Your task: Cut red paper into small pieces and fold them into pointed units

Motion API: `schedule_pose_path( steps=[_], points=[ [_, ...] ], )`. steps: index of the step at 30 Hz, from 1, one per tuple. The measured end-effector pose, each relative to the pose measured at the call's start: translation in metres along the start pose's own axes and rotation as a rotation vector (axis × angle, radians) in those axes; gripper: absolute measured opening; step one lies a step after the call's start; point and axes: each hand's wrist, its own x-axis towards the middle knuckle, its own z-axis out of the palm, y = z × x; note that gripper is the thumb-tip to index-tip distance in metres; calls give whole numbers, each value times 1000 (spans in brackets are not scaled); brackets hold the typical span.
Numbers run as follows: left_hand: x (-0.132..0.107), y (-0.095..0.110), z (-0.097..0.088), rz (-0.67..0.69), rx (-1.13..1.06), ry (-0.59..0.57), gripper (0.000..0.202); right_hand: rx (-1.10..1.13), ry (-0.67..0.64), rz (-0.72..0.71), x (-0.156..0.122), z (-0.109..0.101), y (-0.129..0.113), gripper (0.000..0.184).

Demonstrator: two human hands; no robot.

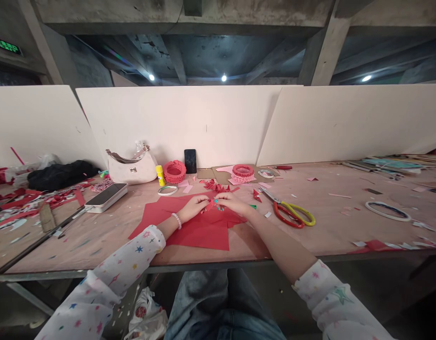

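Note:
My left hand (193, 208) and my right hand (232, 203) meet above the table, fingertips pinched on a small piece of red paper (211, 205). Its folds are too small to make out. Beneath them, overlapping sheets of red paper (200, 238) lie spread out. Just beyond my fingers is a cluster of folded red paper pieces (218, 186), and one more folded red piece (256, 195) lies to the right. Scissors (288, 210) with one red and one yellow handle rest partly open, right of my right hand.
Behind the sheets stand a yellow glue stick (160, 175), two coiled rings, one red (174, 171) and one pink (243, 173), and a black phone (190, 161). A white handbag (131, 167) and a power bank (106, 197) are to the left. White boards (178, 123) border the back.

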Motion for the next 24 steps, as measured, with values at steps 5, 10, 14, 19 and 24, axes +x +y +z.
schedule_pose_path(
  steps=[5, 10, 14, 19, 24],
  points=[
    [1, -2, 0, 8, 10, -4, 22, 104, 0, 58, 1, 1, 5, 12],
    [2, -3, 0, 5, 11, 0, 21, 106, 8, 57, 1, 1, 5, 12],
    [1, -4, 0, 1, 16, -5, 22, 16, -10, 13, 1, 0, 2, 11],
    [1, -2, 1, 3, 22, -16, 23, -75, 0, 5, 0, -1, 0, 13],
    [1, -2, 0, -10, 17, 12, 23, -17, -14, -6, 1, -1, 2, 11]
  ],
)
